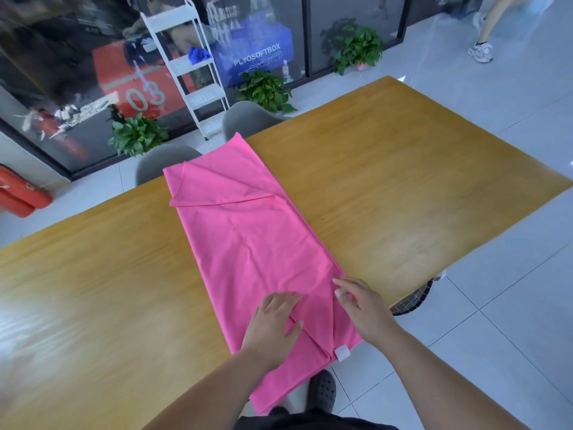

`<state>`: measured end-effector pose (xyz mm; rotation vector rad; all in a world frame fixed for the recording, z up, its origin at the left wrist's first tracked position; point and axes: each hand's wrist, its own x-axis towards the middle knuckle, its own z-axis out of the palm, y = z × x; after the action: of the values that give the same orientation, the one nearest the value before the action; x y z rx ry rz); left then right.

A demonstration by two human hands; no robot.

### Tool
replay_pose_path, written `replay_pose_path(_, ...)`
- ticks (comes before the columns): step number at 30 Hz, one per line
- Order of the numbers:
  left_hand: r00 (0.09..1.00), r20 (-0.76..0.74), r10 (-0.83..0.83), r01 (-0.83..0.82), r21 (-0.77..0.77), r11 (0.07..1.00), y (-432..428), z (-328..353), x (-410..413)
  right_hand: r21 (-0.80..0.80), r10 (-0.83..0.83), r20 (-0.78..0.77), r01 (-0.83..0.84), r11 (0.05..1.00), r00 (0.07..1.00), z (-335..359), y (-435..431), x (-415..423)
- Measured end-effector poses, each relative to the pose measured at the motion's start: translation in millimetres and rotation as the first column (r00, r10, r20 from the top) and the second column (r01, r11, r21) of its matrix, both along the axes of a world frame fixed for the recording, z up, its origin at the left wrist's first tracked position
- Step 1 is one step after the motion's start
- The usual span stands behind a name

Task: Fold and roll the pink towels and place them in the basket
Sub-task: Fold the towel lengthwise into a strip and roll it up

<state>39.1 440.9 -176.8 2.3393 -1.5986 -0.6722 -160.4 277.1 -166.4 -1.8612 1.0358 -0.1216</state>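
A pink towel (248, 240) lies folded lengthwise across the wooden table (403, 187), its far end folded over and its near end hanging off the table edge. A white tag (342, 353) shows at its near right corner. My left hand (274, 324) rests flat on the towel near the front edge, fingers straight. My right hand (361, 301) lies on the towel's right edge with its fingers extended along the fold. No basket is in view.
Two grey chairs (164, 162) stand at the table's far side. A white shelf rack (192, 72) and potted plants (139, 135) line the glass wall behind. A dark mesh object (412, 297) sits under the table's right corner. Another person's legs (486, 29) are at top right.
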Motion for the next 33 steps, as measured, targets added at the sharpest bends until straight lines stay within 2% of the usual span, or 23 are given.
replay_pose_path(6, 0.997, -0.027, -0.068, 0.069, 0.043, 0.997, 7, 7, -11, -0.069, 0.000, -0.100, -0.007, 0.998, 0.995, 10, 20, -9)
replay_pose_path(10, 0.998, 0.000, -0.055, 0.055, 0.051, 0.997, 2, 6, -20, -0.083, -0.025, -0.075, 0.019, 0.996, 0.997, 15, 31, -19)
replay_pose_path(12, 0.999, -0.032, -0.002, 0.003, 0.035, 0.999, 1, 7, -28, -0.091, -0.008, -0.048, 0.004, 0.996, 0.999, 18, 30, -25)
replay_pose_path(16, 0.954, -0.252, 0.162, -0.186, -0.075, 0.980, -13, 22, -59, -0.034, -0.052, 0.001, 0.052, 0.998, 0.999, 28, 11, -34)
replay_pose_path(19, 0.894, -0.441, 0.071, -0.154, -0.154, 0.976, -35, 34, -101, 0.038, -0.159, 0.031, 0.158, 0.987, 0.987, 26, -10, -41)
replay_pose_path(21, 0.830, -0.554, 0.065, -0.162, -0.127, 0.979, -42, 37, -127, 0.118, -0.157, 0.025, 0.153, 0.981, 0.987, 19, -20, -49)
replay_pose_path(22, 0.819, -0.565, 0.095, -0.191, -0.114, 0.975, -41, 35, -136, 0.147, -0.143, 0.017, 0.139, 0.979, 0.990, 14, -22, -53)
replay_pose_path(25, 0.880, -0.408, 0.243, -0.324, -0.142, 0.935, -21, 24, -139, 0.132, -0.032, -0.042, 0.037, 0.990, 0.999, 8, -21, -59)
replay_pose_path(28, 0.894, -0.216, 0.392, -0.425, -0.137, 0.895, 19, 14, -126, 0.071, 0.016, -0.054, -0.012, 0.997, 0.998, 8, -15, -59)
replay_pose_path(33, 0.900, 0.062, 0.431, -0.428, -0.063, 0.902, 76, 2, -107, -0.017, 0.038, -0.039, -0.039, 0.999, 0.998, 0, -8, -57)
